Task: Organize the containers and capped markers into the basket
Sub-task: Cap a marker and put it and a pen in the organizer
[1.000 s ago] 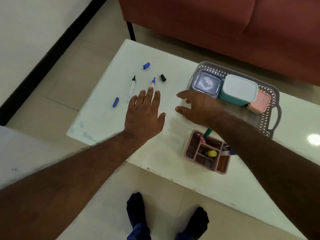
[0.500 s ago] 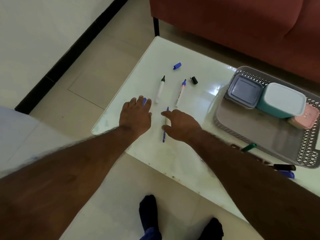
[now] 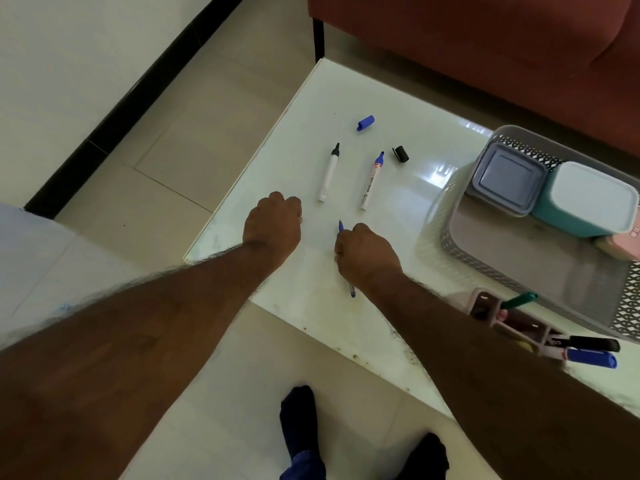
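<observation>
My left hand (image 3: pixel 273 223) rests on the white table (image 3: pixel 332 95) near its left edge, fingers curled into a fist over the spot where a small blue cap lay; the cap is hidden. My right hand (image 3: pixel 367 254) grips a thin blue marker (image 3: pixel 352 291), its uncapped tip sticking out past the knuckles. Beyond the hands lie an uncapped black marker (image 3: pixel 329 174), an uncapped blue marker (image 3: pixel 371 181), a loose blue cap (image 3: pixel 365 123) and a black cap (image 3: pixel 401 154). The grey basket (image 3: pixel 446 237) at right holds a grey-lidded container (image 3: pixel 505 181), a teal one (image 3: pixel 588 199) and a pink one (image 3: pixel 620 245).
A pink divided organiser (image 3: pixel 485 303) stands at the table's near edge by the basket, with a green marker (image 3: pixel 519 300), a black marker (image 3: pixel 594 342) and a blue marker (image 3: pixel 592 359) in it. A red sofa (image 3: pixel 485 36) runs behind the table. My feet stand on the tiled floor below.
The view swung left. My left hand's fingers curled over the blue cap by the table edge. My right hand left the basket area and closed round the thin blue marker.
</observation>
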Demonstrator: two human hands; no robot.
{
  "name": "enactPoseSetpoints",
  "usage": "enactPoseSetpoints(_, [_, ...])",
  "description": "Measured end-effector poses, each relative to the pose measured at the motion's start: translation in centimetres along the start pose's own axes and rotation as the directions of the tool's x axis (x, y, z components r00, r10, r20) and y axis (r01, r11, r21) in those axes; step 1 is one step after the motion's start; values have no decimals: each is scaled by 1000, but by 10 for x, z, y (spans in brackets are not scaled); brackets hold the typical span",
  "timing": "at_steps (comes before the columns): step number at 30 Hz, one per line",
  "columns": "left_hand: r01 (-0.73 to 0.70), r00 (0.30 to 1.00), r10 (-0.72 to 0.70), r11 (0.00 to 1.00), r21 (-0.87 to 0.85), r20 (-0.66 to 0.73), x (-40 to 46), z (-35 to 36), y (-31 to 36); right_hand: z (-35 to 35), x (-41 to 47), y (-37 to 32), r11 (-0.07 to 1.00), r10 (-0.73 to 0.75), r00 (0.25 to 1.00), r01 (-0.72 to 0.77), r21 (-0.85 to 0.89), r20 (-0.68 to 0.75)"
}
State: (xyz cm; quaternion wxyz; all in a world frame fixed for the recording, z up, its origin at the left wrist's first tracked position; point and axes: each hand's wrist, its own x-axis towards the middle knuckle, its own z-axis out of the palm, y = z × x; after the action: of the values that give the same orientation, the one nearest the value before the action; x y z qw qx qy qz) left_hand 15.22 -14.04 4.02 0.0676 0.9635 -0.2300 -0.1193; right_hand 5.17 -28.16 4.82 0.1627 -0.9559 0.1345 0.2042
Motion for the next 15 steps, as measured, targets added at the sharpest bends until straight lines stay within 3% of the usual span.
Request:
enactPoseSetpoints(6, [149, 988, -152, 974, -173, -4, -2, -5, 8, -1, -7, 4, 992, 57, 997, -62, 107, 52])
enactPoseSetpoints(8, [230, 970, -243, 916, -329, 2, -3, -10, 16, -8, -12, 7, 978, 91, 995, -95, 184, 31])
enactPoseSetpoints(11, [323, 940, -323, 737, -593, 110, 0, -22, 30, -25, -23, 11, 946, 118, 992, -103, 307, -33])
enactPoseSetpoints(15, [410, 889, -345, 315, -856, 300, -2, -45, 49, -52, -42, 17, 892, 133, 982, -59, 449, -134])
